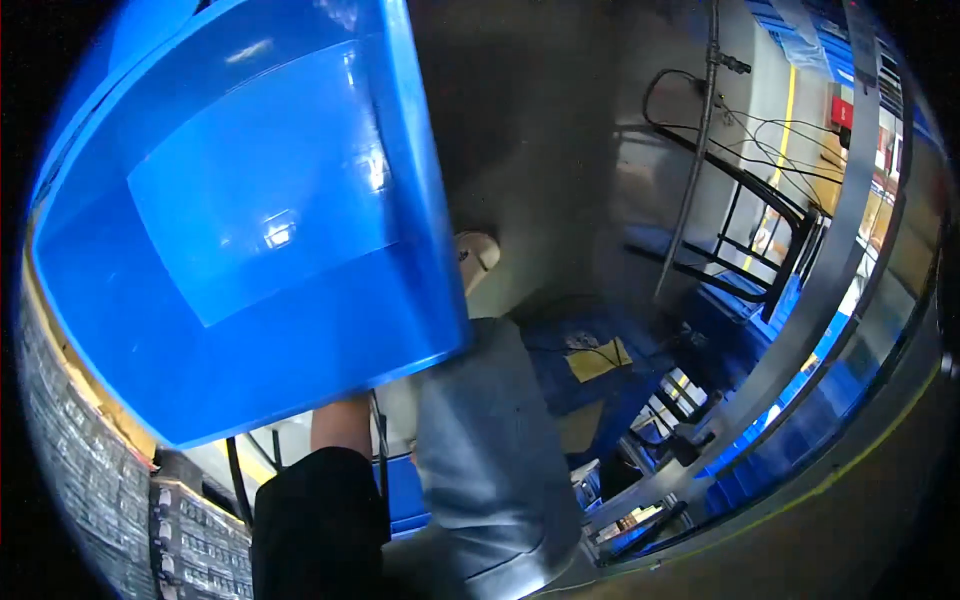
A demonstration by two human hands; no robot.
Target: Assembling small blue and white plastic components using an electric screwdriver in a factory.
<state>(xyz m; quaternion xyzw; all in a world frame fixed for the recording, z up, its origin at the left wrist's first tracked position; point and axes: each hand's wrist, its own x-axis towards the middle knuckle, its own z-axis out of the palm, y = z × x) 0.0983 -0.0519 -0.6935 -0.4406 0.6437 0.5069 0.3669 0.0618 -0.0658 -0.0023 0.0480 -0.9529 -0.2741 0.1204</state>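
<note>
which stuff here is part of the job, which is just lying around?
In hand: blue bin, held up close; forearm reaches under it, hand hidden.
Lying about: black chair frame, cables, yellow sheet, trays of small parts.

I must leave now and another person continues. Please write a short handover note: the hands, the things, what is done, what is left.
Left hand: hidden behind the big blue bin; only the forearm in a black sleeve shows, reaching up under its lower edge.
Right hand: not in view.
Blue bin: lifted, tilted, open side toward the camera, empty as far as visible.
Done: bin is off the floor.
Left: setting it down; the place cannot be told.
</note>
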